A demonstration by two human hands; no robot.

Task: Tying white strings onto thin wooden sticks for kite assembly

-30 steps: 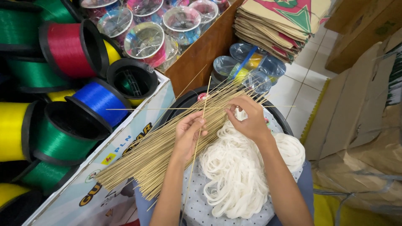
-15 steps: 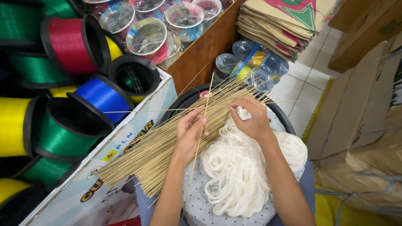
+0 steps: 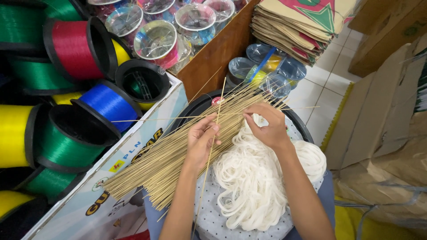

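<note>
A thick bundle of thin bamboo sticks (image 3: 173,160) lies slantwise across my lap and a cardboard box. My left hand (image 3: 201,141) rests on the bundle and pinches one long stick (image 3: 209,164) that stands nearly upright. A second single stick (image 3: 178,118) runs roughly level across, reaching my right hand (image 3: 266,126), whose fingertips are pinched together above a heap of white string loops (image 3: 258,182) on a dotted cloth. What exactly the right fingers pinch is too fine to tell.
Big spools of red (image 3: 73,44), blue (image 3: 109,104), green (image 3: 66,142) and yellow (image 3: 15,135) line fill the left. Clear reels (image 3: 158,40) sit behind in a wooden shelf (image 3: 218,53). Stacked paper kites (image 3: 298,26) and cardboard (image 3: 382,115) stand right. A round black rim (image 3: 200,103) lies under the sticks.
My left hand has shifted slightly on the bundle and the single upright stick has swung a little. My right hand stays pinched near the string heap.
</note>
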